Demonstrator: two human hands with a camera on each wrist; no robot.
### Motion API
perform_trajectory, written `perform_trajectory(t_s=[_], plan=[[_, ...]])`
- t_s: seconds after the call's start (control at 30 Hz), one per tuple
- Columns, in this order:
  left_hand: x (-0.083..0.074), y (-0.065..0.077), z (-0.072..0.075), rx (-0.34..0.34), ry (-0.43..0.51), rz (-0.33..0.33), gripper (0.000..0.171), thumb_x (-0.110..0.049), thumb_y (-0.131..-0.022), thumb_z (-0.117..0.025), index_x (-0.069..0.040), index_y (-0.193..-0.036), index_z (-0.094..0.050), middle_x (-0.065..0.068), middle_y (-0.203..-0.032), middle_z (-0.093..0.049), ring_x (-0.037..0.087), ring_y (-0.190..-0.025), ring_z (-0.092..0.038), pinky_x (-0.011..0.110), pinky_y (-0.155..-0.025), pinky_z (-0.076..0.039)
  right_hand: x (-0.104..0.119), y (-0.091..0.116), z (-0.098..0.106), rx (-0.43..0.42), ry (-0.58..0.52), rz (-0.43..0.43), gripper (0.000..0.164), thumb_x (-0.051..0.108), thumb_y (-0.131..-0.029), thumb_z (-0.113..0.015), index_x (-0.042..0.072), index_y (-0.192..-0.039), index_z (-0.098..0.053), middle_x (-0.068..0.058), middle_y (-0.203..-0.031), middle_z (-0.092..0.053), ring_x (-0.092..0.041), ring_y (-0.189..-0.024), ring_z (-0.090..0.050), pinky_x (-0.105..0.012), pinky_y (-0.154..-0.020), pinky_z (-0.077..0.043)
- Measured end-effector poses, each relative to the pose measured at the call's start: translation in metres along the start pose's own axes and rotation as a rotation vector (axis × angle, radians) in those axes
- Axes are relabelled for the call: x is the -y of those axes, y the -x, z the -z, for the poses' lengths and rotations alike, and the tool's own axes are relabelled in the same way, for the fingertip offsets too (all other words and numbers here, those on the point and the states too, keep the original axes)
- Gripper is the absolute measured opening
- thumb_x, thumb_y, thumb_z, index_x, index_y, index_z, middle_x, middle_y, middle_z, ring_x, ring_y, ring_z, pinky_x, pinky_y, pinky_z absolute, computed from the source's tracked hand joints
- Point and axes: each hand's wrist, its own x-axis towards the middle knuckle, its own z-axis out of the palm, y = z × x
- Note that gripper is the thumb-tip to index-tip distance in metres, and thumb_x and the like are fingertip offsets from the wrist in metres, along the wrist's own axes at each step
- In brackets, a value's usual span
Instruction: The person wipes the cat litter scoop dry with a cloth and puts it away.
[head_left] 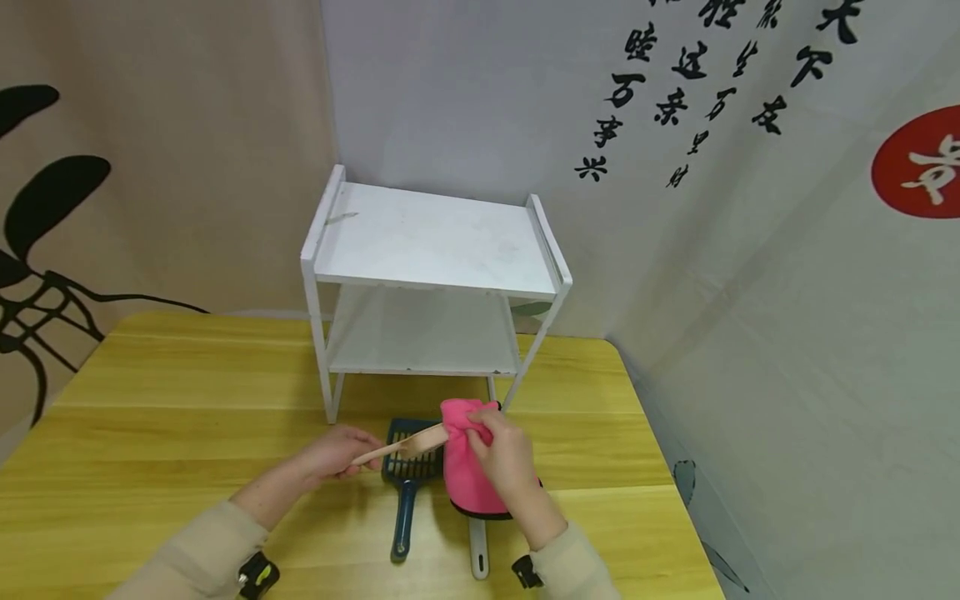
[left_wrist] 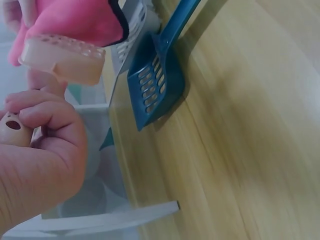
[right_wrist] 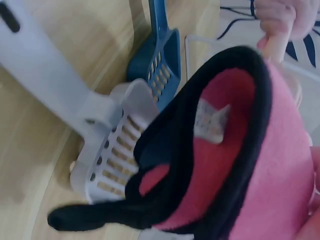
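Observation:
My left hand (head_left: 343, 454) grips the handle of a peach-coloured scoop (head_left: 426, 441), held above the table; the left wrist view shows holes in its head. With thumb and fingers, my right hand (head_left: 508, 457) pinches a pink cloth piece (head_left: 471, 483) that has black edging. Its opening, with a white tag inside, shows in the right wrist view. The scoop's head meets the cloth's edge in view; whether they touch I cannot tell. Below lies a dark blue slotted scoop (head_left: 405, 508). A light grey slotted scoop (right_wrist: 117, 165) lies partly hidden under the hanging cloth.
A white two-tier shelf (head_left: 438, 237) stands at the back of the yellow wooden table (head_left: 187, 400), just behind the hands. Curtains with black lettering hang behind the table and to its right.

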Motion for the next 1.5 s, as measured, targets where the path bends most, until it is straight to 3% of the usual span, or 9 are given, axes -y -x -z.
perform_trajectory(t_s=[0.2, 0.33, 0.43, 0.57, 0.7, 1.07, 1.17, 1.3, 1.5], plan=[[-0.002, 0.001, 0.011, 0.043, -0.012, -0.014, 0.035, -0.011, -0.097, -0.042, 0.013, -0.119, -0.054, -0.001, -0.074, -0.062, -0.001, -0.045, -0.038, 0.011, -0.044, -0.031, -0.014, -0.004, 0.004, -0.004, -0.13, -0.225, 0.013, 0.002, -0.08, -0.07, 0.001, -0.093, -0.07, -0.013, -0.093, -0.072, -0.023, -0.087, -0.069, -0.027, -0.069, -0.056], [-0.006, 0.002, 0.02, 0.075, -0.04, -0.091, 0.037, -0.019, -0.097, -0.048, 0.01, -0.118, -0.056, -0.002, -0.078, -0.063, 0.002, -0.051, -0.037, 0.015, -0.048, -0.032, -0.027, -0.006, 0.007, -0.012, -0.251, -0.385, 0.013, 0.001, -0.081, -0.068, 0.001, -0.094, -0.067, -0.014, -0.094, -0.07, -0.017, -0.079, -0.064, -0.02, -0.064, -0.052], [-0.009, 0.002, 0.028, 0.091, -0.072, -0.17, 0.04, -0.026, -0.095, -0.055, 0.007, -0.117, -0.059, 0.0, -0.085, -0.066, 0.006, -0.061, -0.042, 0.019, -0.054, -0.036, -0.036, -0.009, 0.011, -0.035, -0.322, -0.439, 0.015, 0.0, -0.082, -0.066, 0.002, -0.096, -0.066, -0.015, -0.094, -0.068, -0.01, -0.073, -0.058, -0.016, -0.059, -0.047], [-0.012, 0.004, 0.035, 0.09, -0.156, -0.243, 0.036, -0.026, -0.092, -0.059, 0.003, -0.113, -0.064, 0.005, -0.093, -0.067, 0.009, -0.072, -0.048, 0.023, -0.06, -0.042, -0.041, -0.015, 0.02, -0.037, -0.321, -0.384, 0.017, 0.0, -0.083, -0.065, 0.003, -0.099, -0.066, -0.014, -0.095, -0.068, -0.009, -0.074, -0.058, -0.016, -0.061, -0.048], [-0.013, 0.005, 0.036, 0.089, -0.31, -0.369, 0.024, -0.02, -0.091, -0.06, -0.002, -0.105, -0.069, 0.008, -0.097, -0.068, 0.005, -0.076, -0.054, 0.022, -0.063, -0.047, -0.036, -0.023, 0.026, 0.033, -0.267, -0.267, 0.016, 0.002, -0.084, -0.065, 0.005, -0.1, -0.065, -0.012, -0.099, -0.069, -0.016, -0.081, -0.061, -0.023, -0.067, -0.051], [-0.027, 0.005, 0.02, 0.11, -0.685, -0.661, 0.016, -0.018, -0.091, -0.06, -0.014, -0.098, -0.073, -0.002, -0.093, -0.072, 0.004, -0.081, -0.064, 0.02, -0.067, -0.051, -0.014, -0.034, 0.022, 0.473, -0.254, -0.021, 0.021, 0.007, -0.091, -0.057, 0.012, -0.111, -0.063, -0.007, -0.111, -0.066, -0.019, -0.099, -0.062, -0.033, -0.081, -0.051], [-0.026, 0.003, 0.017, 0.108, -0.685, -0.704, 0.016, -0.016, -0.091, -0.059, -0.013, -0.099, -0.073, 0.0, -0.094, -0.072, 0.006, -0.083, -0.065, 0.02, -0.069, -0.052, -0.014, -0.034, 0.021, 0.554, -0.273, 0.003, 0.023, 0.006, -0.092, -0.055, 0.011, -0.112, -0.065, -0.007, -0.114, -0.065, -0.02, -0.103, -0.062, -0.035, -0.085, -0.051], [-0.021, 0.002, 0.019, 0.122, -0.628, -0.722, 0.016, -0.014, -0.091, -0.058, -0.01, -0.099, -0.072, 0.002, -0.094, -0.072, 0.008, -0.083, -0.066, 0.021, -0.069, -0.053, -0.019, -0.031, 0.022, 0.589, -0.31, -0.007, 0.022, 0.003, -0.091, -0.055, 0.007, -0.109, -0.067, -0.009, -0.114, -0.066, -0.023, -0.107, -0.061, -0.036, -0.088, -0.051], [-0.018, 0.002, 0.023, 0.12, -0.549, -0.646, 0.016, -0.018, -0.092, -0.058, -0.012, -0.097, -0.072, 0.002, -0.093, -0.072, 0.006, -0.082, -0.064, 0.021, -0.069, -0.052, -0.029, -0.027, 0.025, 0.607, -0.334, -0.029, 0.023, 0.002, -0.091, -0.054, 0.007, -0.109, -0.067, -0.01, -0.113, -0.066, -0.023, -0.106, -0.061, -0.034, -0.088, -0.051]])
